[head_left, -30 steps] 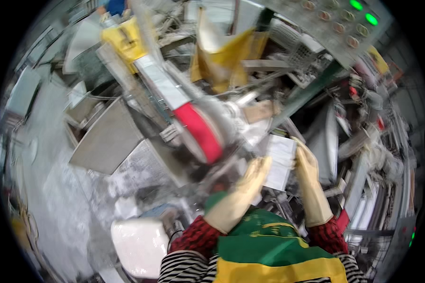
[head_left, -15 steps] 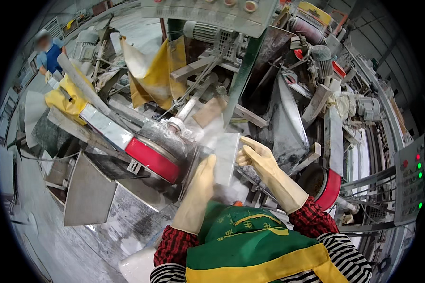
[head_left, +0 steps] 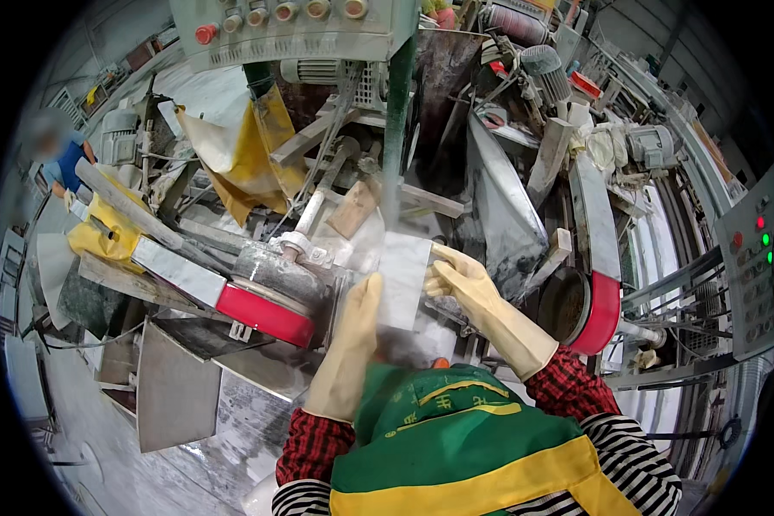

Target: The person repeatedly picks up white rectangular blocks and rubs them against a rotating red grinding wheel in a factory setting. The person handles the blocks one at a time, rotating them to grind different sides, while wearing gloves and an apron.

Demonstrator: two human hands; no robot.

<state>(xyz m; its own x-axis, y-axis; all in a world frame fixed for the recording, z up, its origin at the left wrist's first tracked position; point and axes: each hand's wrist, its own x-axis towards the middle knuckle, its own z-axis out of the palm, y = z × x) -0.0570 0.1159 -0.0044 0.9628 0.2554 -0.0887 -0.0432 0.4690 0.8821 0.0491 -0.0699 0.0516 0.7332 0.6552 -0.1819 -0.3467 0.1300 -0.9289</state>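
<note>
Between my gloved hands stands a flat, rectangular white stone tile [head_left: 403, 279], upright in front of my green apron [head_left: 456, 439]. My left hand [head_left: 358, 314], in a cream rubber glove, holds the tile at its left edge; the fingers are partly hidden. At the right edge my right hand [head_left: 466, 279], gloved alike, grips with curled fingers near the upper corner. Just left of my left hand is a machine wheel with a red guard [head_left: 264, 315].
A control panel with round buttons [head_left: 288, 26] hangs ahead. Another red-guarded wheel [head_left: 600, 314] stands at the right, beside a panel with lit lamps [head_left: 752, 267]. Grey sheets [head_left: 176, 387] jut out at the left. A co-worker in blue [head_left: 67, 163] stands far left.
The view has shifted, bringing more of the overhead control panel in. My hands and the tile stay together, and the tile's broad face shows more squarely.
</note>
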